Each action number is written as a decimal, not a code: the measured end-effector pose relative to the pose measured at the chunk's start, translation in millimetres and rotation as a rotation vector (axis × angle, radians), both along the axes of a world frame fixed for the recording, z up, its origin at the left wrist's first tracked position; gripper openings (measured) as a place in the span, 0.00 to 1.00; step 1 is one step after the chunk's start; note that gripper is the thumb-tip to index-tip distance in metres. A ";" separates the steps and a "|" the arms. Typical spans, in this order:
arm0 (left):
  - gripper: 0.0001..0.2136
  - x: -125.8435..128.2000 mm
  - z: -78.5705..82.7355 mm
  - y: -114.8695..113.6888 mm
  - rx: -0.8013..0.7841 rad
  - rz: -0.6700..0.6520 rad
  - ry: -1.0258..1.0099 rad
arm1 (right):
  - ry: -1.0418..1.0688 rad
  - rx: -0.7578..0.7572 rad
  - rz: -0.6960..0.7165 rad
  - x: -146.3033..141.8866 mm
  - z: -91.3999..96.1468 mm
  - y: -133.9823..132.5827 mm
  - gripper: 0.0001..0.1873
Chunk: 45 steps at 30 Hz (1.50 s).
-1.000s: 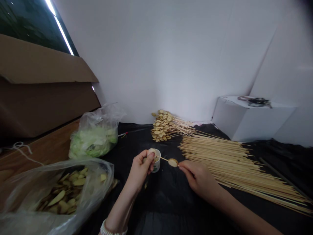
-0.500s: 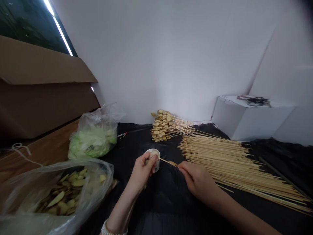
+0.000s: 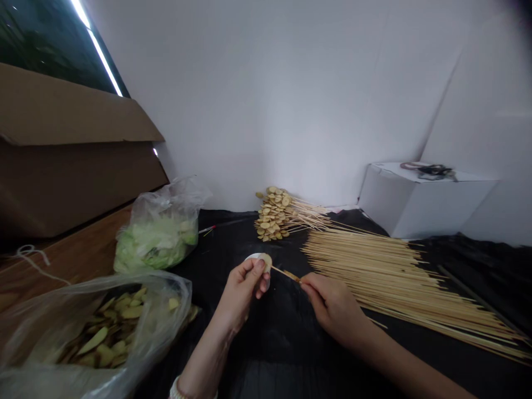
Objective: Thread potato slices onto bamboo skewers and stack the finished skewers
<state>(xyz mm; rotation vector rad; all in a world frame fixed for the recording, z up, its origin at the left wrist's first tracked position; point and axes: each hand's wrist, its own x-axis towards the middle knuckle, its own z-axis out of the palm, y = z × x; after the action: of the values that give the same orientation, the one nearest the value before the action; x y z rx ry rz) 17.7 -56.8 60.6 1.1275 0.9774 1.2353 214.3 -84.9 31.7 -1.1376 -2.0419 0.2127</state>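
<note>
Fingers [image 3: 254,268] clamped tight on both hands, above a black-covered bench [image 3: 274,360]: loose skewers [image 3: 382,266] off to the right, a plastic bag of pale slices [image 3: 112,332] to the left; left hand [image 3: 240,291] around a white cup [image 3: 251,257], right hand [image 3: 332,307] pinching one skewer [image 3: 286,273], tip just beside a slice [image 3: 266,261] at the cup's rim.

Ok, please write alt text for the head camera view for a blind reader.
Two hands work over a black sheet: the left hand holds a white cup with a pale slice at its rim, and the right hand pinches a bamboo skewer pointing at it. Loose skewers, threaded skewers, and plastic bags of pale slices and green leaves lie nearby.
</note>
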 end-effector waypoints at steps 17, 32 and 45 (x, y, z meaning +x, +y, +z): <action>0.13 -5.2 2.4 3.4 -0.003 0.152 -0.231 | 0.286 -0.399 0.117 2.5 8.1 3.5 0.11; 0.11 -7.7 -3.2 4.5 0.005 0.104 -0.204 | 0.241 -0.388 0.056 2.0 5.3 4.3 0.11; 0.12 -8.5 -1.4 4.4 0.010 0.121 -0.201 | 0.224 -0.365 0.058 1.3 4.5 4.1 0.11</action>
<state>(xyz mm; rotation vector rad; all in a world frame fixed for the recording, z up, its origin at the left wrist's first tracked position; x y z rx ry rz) 9.2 -52.4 59.2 0.9423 0.8976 1.4229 215.5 -80.8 36.2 -1.2086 -1.8819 0.7336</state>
